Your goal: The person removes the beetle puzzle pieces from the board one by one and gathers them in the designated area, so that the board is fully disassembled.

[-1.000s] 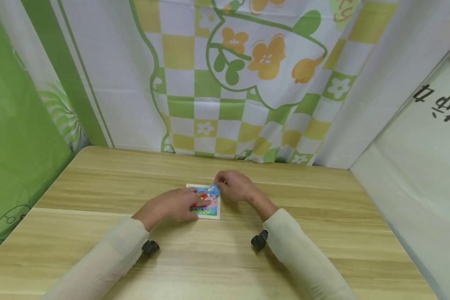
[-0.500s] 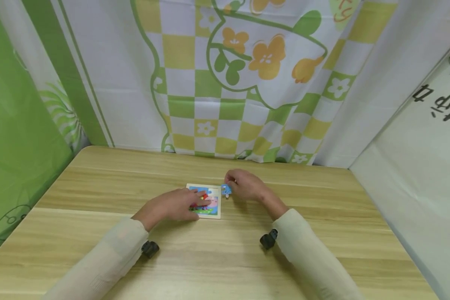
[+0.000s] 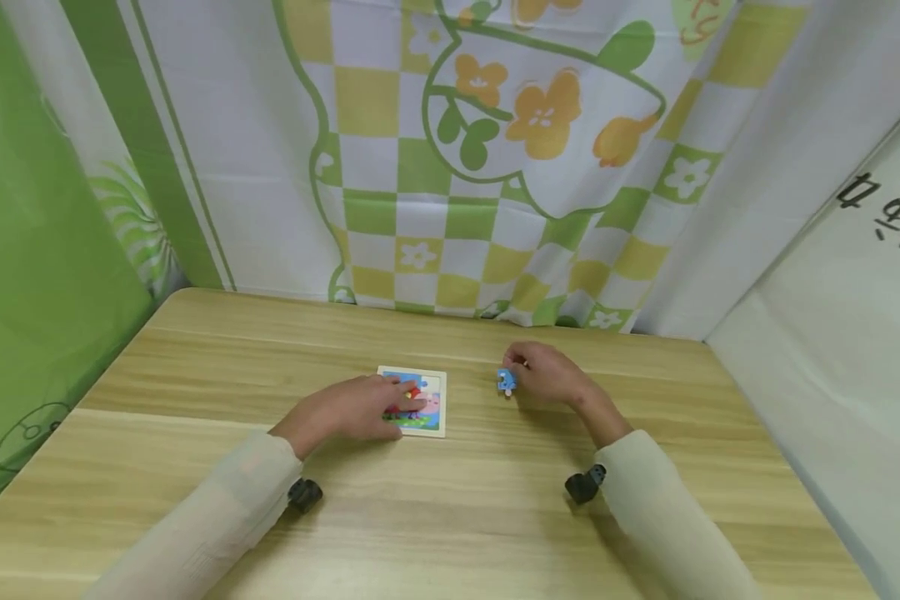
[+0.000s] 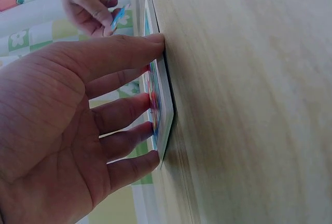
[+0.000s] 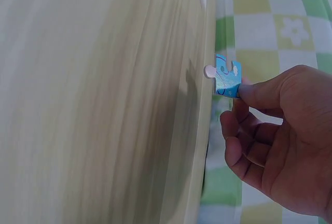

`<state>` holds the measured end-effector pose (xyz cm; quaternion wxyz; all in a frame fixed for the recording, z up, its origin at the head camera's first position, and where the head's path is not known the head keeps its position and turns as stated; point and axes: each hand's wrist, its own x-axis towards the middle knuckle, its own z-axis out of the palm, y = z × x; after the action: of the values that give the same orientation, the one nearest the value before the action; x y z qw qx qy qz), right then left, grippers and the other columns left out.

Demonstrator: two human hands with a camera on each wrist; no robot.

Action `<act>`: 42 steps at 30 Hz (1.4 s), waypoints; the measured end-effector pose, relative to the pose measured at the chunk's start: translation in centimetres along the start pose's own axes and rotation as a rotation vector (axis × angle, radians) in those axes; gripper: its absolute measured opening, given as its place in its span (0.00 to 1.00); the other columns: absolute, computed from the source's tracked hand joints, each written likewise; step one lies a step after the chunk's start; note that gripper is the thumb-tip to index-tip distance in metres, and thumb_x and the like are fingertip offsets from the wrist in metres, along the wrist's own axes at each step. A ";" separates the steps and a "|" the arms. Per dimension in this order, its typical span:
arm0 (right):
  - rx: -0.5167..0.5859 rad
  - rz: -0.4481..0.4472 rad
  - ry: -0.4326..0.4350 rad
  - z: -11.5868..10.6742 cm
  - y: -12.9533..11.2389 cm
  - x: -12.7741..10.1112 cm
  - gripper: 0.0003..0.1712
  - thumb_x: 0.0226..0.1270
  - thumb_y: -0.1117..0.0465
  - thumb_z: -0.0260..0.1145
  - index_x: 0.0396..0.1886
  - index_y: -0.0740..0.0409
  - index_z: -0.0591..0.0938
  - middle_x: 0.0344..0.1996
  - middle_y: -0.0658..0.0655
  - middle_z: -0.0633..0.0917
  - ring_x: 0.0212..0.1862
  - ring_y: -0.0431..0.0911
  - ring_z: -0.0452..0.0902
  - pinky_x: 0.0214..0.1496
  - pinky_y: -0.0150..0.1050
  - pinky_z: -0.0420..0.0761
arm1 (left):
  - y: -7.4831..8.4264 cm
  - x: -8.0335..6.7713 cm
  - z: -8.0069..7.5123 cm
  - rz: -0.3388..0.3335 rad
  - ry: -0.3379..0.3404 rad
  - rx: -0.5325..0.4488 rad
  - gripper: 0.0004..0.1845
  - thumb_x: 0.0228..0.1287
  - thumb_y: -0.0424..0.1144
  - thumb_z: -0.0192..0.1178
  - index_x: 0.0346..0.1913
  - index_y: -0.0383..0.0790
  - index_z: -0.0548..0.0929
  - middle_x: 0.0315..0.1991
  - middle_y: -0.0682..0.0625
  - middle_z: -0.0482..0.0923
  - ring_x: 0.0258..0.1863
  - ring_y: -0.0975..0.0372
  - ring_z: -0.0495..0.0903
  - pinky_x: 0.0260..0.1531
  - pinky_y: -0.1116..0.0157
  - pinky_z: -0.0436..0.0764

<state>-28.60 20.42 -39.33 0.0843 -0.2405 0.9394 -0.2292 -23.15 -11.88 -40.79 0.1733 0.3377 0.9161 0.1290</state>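
A small square jigsaw puzzle (image 3: 443, 410) in a pale frame lies flat on the table, its colourful picture partly hidden by fingers. At its upper right corner a bare pale gap shows. My left hand (image 3: 356, 408) rests on it from the left; in the left wrist view the fingertips press the picture and the thumb (image 4: 148, 42) touches the frame's near edge. Off to the right, my right hand (image 3: 551, 372) pinches a blue puzzle piece (image 5: 227, 79) between thumb and index finger, with a pink knob on one side. The other fingers curl loosely beneath, holding nothing.
The wooden table (image 3: 450, 517) spreads around both hands. Behind its back edge hangs a checked, flowered curtain (image 3: 465, 208). A green curtain (image 3: 45, 250) borders the left side, and a white panel (image 3: 832, 333) with dark characters the right.
My right hand has drawn the blue puzzle piece out of the frame's upper right corner and carried it rightward, baring the gap. The left hand stays on the puzzle.
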 end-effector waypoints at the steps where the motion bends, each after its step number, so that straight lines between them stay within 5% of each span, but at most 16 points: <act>1: -0.002 0.006 -0.002 -0.1 0.5 -0.3 0.11 0.80 0.66 0.54 0.45 0.60 0.83 0.42 0.57 0.85 0.42 0.49 0.77 0.48 0.50 0.78 | 0.0 0.0 0.0 -0.001 -0.004 0.001 0.31 0.72 0.43 0.65 0.76 0.46 0.73 0.80 0.43 0.59 0.78 0.43 0.58 0.74 0.44 0.60; 18: -0.013 0.112 -0.077 -4.2 6.4 -4.3 0.11 0.79 0.64 0.54 0.41 0.58 0.83 0.40 0.56 0.84 0.41 0.49 0.74 0.46 0.47 0.74 | -0.1 0.0 -0.1 0.034 0.013 -0.024 0.29 0.72 0.42 0.65 0.74 0.47 0.75 0.79 0.43 0.61 0.78 0.42 0.59 0.74 0.43 0.60; 35: 0.054 0.111 -0.130 -6.7 10.7 -6.5 0.11 0.77 0.65 0.56 0.40 0.63 0.84 0.36 0.55 0.84 0.37 0.45 0.71 0.42 0.41 0.71 | -0.3 -0.2 -0.2 0.034 0.014 -0.036 0.30 0.72 0.41 0.65 0.75 0.47 0.74 0.79 0.42 0.61 0.78 0.42 0.59 0.74 0.43 0.59; 42: 0.119 0.214 -0.230 -7.8 11.7 -7.1 0.11 0.80 0.63 0.57 0.44 0.66 0.84 0.37 0.55 0.84 0.38 0.45 0.72 0.40 0.39 0.73 | -0.3 -0.4 -0.2 0.031 0.020 -0.062 0.30 0.72 0.42 0.66 0.75 0.47 0.74 0.80 0.42 0.61 0.78 0.42 0.58 0.74 0.43 0.60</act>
<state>-29.31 36.06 -37.61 0.2294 -0.1585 0.9286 -0.2448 -23.12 -12.43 -40.61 0.1726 0.3450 0.9080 0.1633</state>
